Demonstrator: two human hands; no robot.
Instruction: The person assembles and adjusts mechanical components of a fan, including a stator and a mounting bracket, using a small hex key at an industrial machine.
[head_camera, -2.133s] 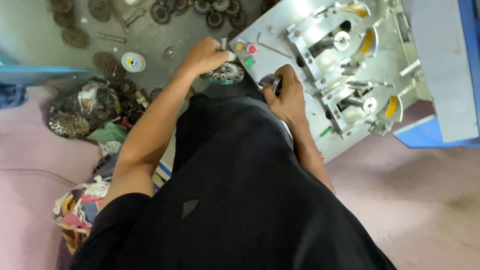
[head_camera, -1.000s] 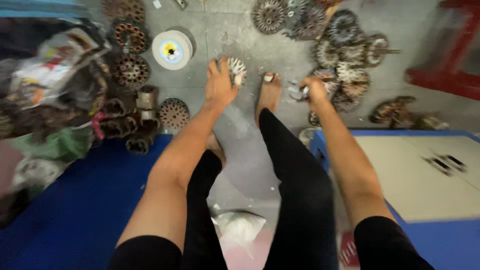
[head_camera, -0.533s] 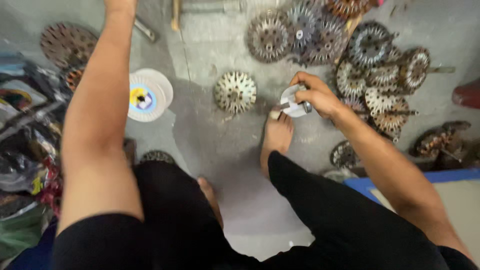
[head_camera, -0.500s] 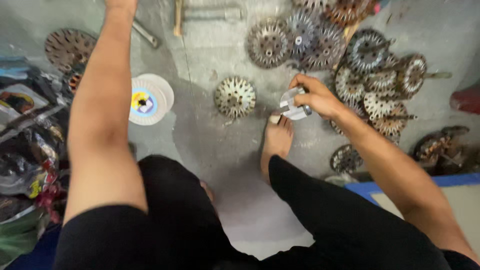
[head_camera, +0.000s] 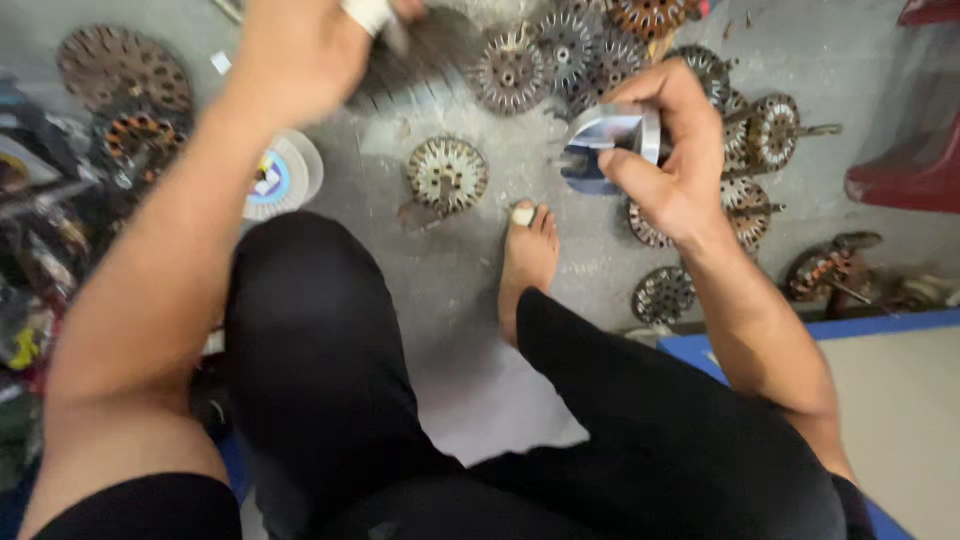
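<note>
My right hand (head_camera: 672, 165) is raised over the concrete floor and pinches a small shiny curved metal piece (head_camera: 608, 140) between thumb and fingers. At the top edge my left hand (head_camera: 300, 55) is blurred, with its fingers curled and something small and white (head_camera: 368, 14) at their tips; what it is I cannot tell. Between the hands, a round wound motor stator (head_camera: 447, 175) lies alone on the floor, just beyond my bare foot (head_camera: 527, 265). My black-clad knees fill the lower half of the view.
Several more round stators (head_camera: 560, 55) lie clustered at the top and right (head_camera: 745, 170). A white flat spool with a coloured centre (head_camera: 282, 178) lies left of my knee. Dark stator discs (head_camera: 120, 75) and clutter sit far left. A blue mat edge (head_camera: 800, 330) is at right.
The view has swung from a grey machine down to the floor. My right hand has lifted the shiny piece closer, and my left hand has drawn back from far away into view.
</note>
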